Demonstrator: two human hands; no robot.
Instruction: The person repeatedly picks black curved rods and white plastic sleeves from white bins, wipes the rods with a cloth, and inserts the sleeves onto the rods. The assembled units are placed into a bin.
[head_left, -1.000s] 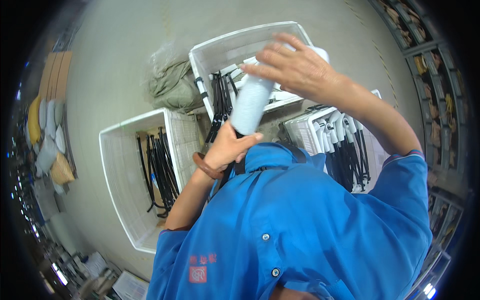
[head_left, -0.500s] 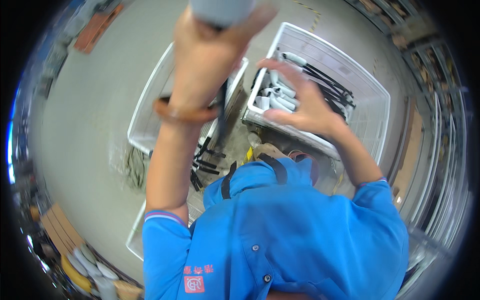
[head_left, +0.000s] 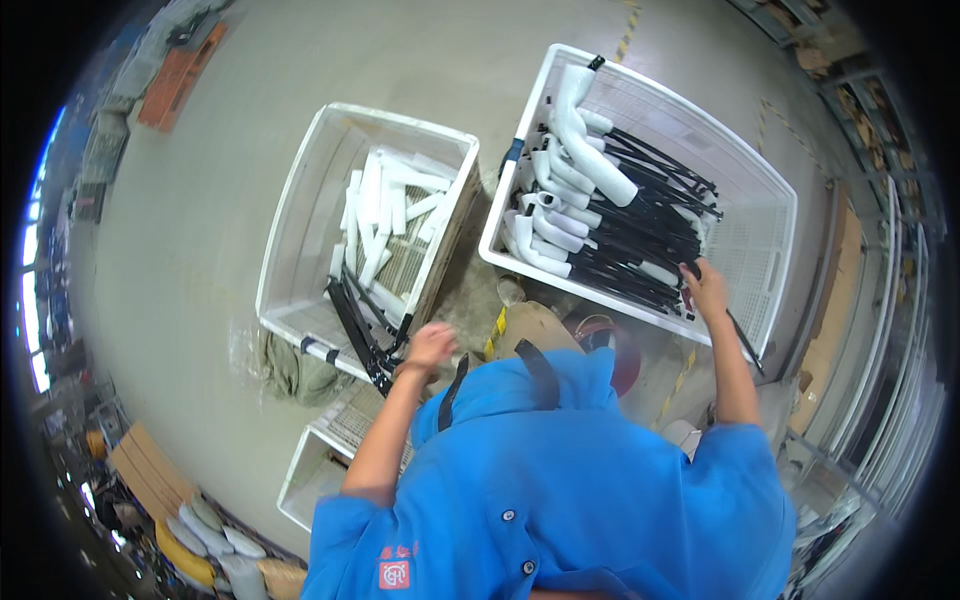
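Observation:
Over the near edge of the right white crate point(head_left: 640, 285), my right hand point(head_left: 710, 292) is closed round a thin black rod point(head_left: 745, 340), which slants down past the crate's rim. My left hand point(head_left: 432, 343) is curled closed beside the near right corner of the left white crate point(head_left: 290, 190); what its fingers may hold is hidden. Next to that hand, black tubes point(head_left: 352, 325) lean over the left crate's rim. A large bent white foam-covered tube point(head_left: 580, 135) lies on top of several white-ended pieces with black rods point(head_left: 655, 230) in the right crate.
White foam pieces point(head_left: 375, 200) lie loose in the left crate. Below it is another white crate point(head_left: 305, 480). A dark red round container point(head_left: 622, 355) stands near my body. Metal racks point(head_left: 890, 330) line the right side, and an orange object point(head_left: 185, 75) lies far left.
My left hand has come down from high in front, leaving the grey-white piece it held. My right hand has moved from above the crate's left part to its near right edge, onto the rod.

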